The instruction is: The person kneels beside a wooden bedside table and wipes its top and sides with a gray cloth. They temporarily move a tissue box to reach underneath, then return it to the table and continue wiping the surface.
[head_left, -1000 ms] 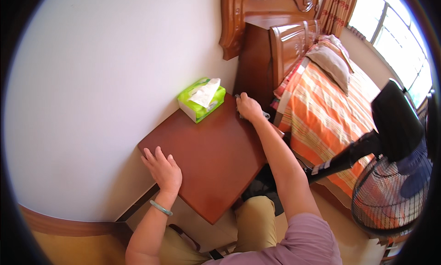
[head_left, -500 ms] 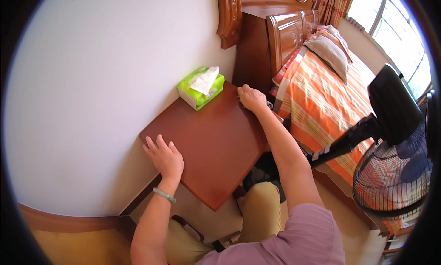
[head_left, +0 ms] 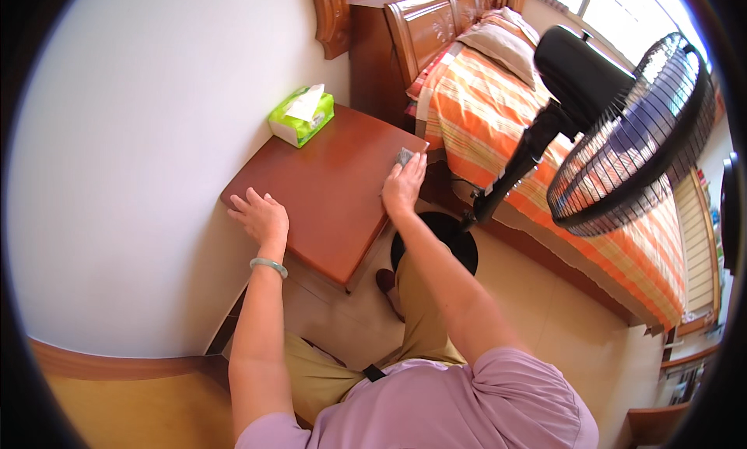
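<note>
A small reddish-brown wooden table [head_left: 323, 192] stands against the white wall. My left hand [head_left: 262, 218] rests at its left edge, fingers spread, holding nothing; a pale green bangle circles that wrist. Near the table's right edge, my right hand [head_left: 403, 186] presses on a small grey cloth [head_left: 405, 156], which pokes out beyond the fingers; most of it is hidden beneath them. At the far left corner sits a green soft pack of tissues [head_left: 302, 116], a white tissue sticking out of the top. Neither hand touches the pack.
A black standing fan [head_left: 615, 145] rises at the right, its round base [head_left: 447, 243] on the floor beside my leg. Behind it is a bed with an orange striped cover [head_left: 498, 122] and a carved wooden headboard [head_left: 424, 25]. A yellowish surface [head_left: 132, 406] lies at lower left.
My right hand has come nearer along the table's right side, and the grey cloth now shows more. My left hand stays at the left edge. The view has shifted, revealing more of the fan and floor.
</note>
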The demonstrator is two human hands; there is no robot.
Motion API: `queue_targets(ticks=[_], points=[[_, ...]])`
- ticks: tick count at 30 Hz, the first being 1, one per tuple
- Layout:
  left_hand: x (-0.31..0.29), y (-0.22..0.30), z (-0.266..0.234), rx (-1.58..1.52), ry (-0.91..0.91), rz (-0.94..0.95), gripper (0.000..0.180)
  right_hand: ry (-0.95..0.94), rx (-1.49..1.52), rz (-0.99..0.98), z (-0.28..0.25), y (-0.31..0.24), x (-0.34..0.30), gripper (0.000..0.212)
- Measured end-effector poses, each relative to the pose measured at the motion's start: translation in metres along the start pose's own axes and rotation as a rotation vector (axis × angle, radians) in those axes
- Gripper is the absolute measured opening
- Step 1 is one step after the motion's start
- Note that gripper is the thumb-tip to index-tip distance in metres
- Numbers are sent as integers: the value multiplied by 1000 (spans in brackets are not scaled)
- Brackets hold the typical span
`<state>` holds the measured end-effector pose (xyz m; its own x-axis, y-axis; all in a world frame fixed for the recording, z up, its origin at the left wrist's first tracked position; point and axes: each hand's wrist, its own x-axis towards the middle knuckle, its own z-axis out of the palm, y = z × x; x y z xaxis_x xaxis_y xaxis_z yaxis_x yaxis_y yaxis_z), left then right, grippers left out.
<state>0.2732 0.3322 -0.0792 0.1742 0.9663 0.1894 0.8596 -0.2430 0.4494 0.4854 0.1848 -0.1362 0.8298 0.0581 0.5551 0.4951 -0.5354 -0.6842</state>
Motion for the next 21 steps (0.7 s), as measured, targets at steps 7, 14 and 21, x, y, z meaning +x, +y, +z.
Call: queue_targets(ticks=[7,14,21], points=[[0,8,-8,64,-63,-46,49,-146,378,242,-65,-80,-141,66],[2,5,-4,59,-67,-32,48,-279,473,254,-100,-106,-193,72],[4,1,2,74,-65,-19,49,-162,614,410,-67,-72,-118,67]])
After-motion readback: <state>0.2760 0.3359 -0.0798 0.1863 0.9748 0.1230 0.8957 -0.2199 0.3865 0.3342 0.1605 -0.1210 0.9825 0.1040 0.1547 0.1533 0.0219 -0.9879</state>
